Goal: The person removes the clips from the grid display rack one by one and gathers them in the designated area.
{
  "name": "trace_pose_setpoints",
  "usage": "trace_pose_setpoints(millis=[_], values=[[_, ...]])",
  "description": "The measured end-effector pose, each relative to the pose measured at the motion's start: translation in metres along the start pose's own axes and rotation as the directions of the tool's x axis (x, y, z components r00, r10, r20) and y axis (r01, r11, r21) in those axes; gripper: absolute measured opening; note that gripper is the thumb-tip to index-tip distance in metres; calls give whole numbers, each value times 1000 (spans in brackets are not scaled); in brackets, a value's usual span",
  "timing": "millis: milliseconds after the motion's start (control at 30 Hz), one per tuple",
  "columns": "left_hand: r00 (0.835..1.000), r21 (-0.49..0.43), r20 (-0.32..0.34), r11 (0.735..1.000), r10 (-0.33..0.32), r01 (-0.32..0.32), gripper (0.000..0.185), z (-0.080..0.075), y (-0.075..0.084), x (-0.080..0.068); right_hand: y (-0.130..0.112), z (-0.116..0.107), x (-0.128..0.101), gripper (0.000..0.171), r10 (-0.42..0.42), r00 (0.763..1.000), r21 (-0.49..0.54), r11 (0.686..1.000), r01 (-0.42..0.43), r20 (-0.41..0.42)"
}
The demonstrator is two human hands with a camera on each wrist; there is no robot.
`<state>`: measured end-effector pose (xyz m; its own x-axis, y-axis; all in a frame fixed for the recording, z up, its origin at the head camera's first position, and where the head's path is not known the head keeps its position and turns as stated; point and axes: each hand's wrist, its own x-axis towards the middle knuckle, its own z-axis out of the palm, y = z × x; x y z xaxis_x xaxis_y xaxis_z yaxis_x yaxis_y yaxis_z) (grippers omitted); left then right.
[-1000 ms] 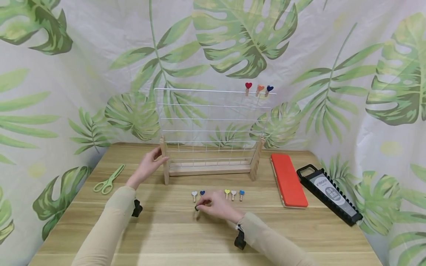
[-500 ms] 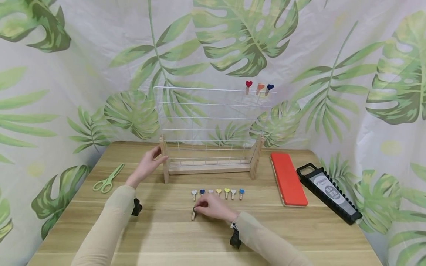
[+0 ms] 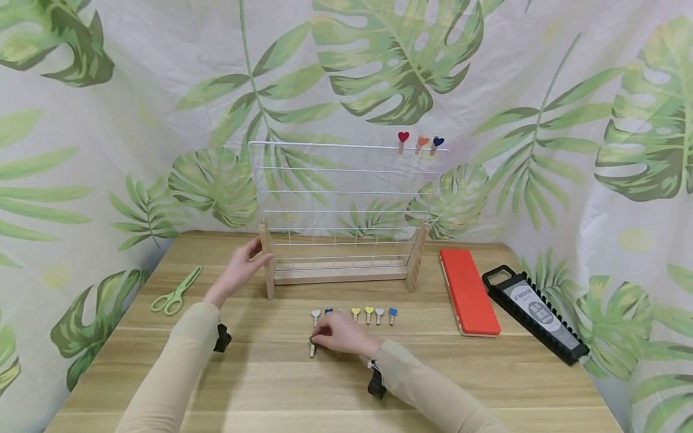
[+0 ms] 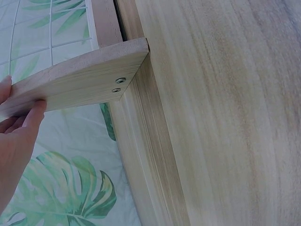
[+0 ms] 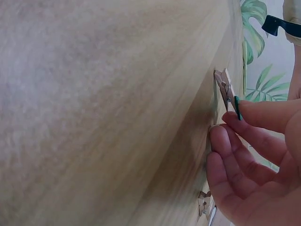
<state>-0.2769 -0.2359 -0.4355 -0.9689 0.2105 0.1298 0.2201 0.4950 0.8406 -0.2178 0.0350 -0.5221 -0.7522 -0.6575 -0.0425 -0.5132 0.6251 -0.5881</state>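
A white wire grid rack [image 3: 346,146] stands on wooden feet at the middle back of the table. My left hand [image 3: 240,267] holds its left wooden upright [image 4: 75,75], thumb on one side and fingertips on the other. In front of the rack, my right hand [image 3: 343,334] pinches a small wooden clothespin [image 5: 224,89] between thumb and index finger. A dark green heart [image 5: 237,108] on the clothespin lies under the thumb, and its wooden end rests at the tabletop. Behind this hand runs a row of heart clothespins [image 3: 369,315], partly hidden by the fingers.
Red, orange and dark blue heart clothespins [image 3: 403,141] are clipped on the rack's top wire at the right. Green scissors [image 3: 174,294] lie at the left of the table [image 3: 271,385]. A red case [image 3: 470,291] and a black tool holder [image 3: 536,313] lie at the right.
My right hand has shifted a little left with the pinched clothespin, whose wooden end now shows more fully below the fingers. The left hand stays on the upright.
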Motion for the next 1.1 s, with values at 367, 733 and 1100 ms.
trace_pose_setpoints(millis=[367,733,1100], values=[[1000,-17,-5,1000,-15,15,61,2,-23,9,3,-2,0,9,-50,998,-18,999,49,-27],[999,-1,-39,1000,21,-21,64,5,-45,17,-10,-64,-6,12,-149,977,14,988,154,-155],[1000,-17,-16,1000,-2,1,63,5,-46,18,-51,-250,-20,16,-362,749,-259,931,258,-554]])
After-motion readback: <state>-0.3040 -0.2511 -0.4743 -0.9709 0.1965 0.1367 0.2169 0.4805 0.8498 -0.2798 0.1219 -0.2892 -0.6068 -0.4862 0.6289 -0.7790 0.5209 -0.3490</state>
